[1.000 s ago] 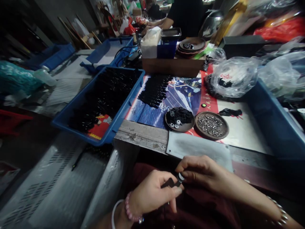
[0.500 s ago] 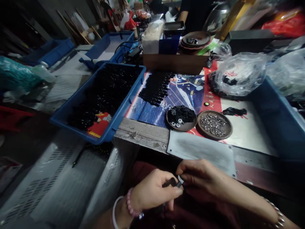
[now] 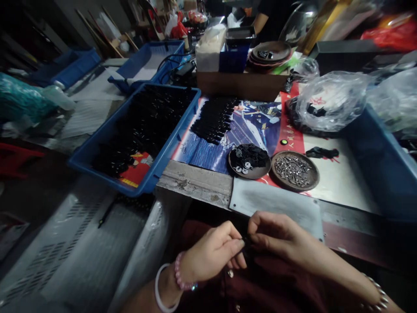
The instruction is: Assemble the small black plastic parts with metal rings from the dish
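Down at the near edge of the bench, left hand (image 3: 211,256) and right hand (image 3: 276,237) meet fingertip to fingertip, both pinching a small black part (image 3: 246,241), with the screw dish (image 3: 295,169) beyond.

Blue tray (image 3: 164,158), pink bead bracelet (image 3: 181,278), brown dish (image 3: 311,180), red cloth (image 3: 273,287)

No legible text, poster (image 3: 257,126) characters blurred

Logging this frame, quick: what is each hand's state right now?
Left hand: closed, fingertips pinching a small dark part.
Right hand: closed, pinching the same part from the other side.
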### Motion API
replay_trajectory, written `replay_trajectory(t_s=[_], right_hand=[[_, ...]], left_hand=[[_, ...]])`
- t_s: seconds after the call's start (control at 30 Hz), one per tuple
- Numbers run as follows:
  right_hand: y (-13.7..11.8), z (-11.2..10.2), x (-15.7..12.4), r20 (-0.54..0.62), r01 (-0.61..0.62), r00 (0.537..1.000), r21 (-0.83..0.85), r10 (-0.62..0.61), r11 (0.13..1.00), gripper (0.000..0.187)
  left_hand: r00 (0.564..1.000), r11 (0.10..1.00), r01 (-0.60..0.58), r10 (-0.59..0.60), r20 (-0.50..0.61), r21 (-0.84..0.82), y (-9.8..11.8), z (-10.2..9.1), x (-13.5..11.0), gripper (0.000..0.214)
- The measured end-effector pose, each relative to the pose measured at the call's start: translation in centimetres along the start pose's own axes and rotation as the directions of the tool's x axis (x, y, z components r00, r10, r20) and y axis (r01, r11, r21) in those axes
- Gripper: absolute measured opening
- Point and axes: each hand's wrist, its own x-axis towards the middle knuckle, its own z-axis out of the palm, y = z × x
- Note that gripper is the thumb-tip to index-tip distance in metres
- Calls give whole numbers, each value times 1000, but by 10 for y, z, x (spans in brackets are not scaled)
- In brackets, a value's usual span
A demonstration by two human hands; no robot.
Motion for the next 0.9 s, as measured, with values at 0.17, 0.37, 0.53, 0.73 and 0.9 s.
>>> replay_trajectory(t_s=[0.17, 0.37, 0.53, 0.73, 0.9], right_hand=[[1, 5, 1, -31, 5, 999, -56, -7, 998, 28], [9, 11, -7, -98, 61, 991, -297, -93, 953, 24], [8, 12, -12, -126, 79, 985, -294, -120, 952, 20], [8, 21, -10, -193, -50, 977, 201, 90, 978, 26], [22, 35, -7, -165, -68, 968, 556, 190, 828, 24]], left_hand=[[998, 980, 60, -62, -8, -189, -7, 2, 6, 45], [996, 978, 76, -82, -23, -194, -11, 4, 12, 40], [999, 964, 45, -46, 3, -264, -18, 7, 16, 44], [987, 798, 86, 16, 163, -597, -20, 7, 17, 54], [966, 690, 194, -11, 258, -697, -24, 3, 20, 51]])
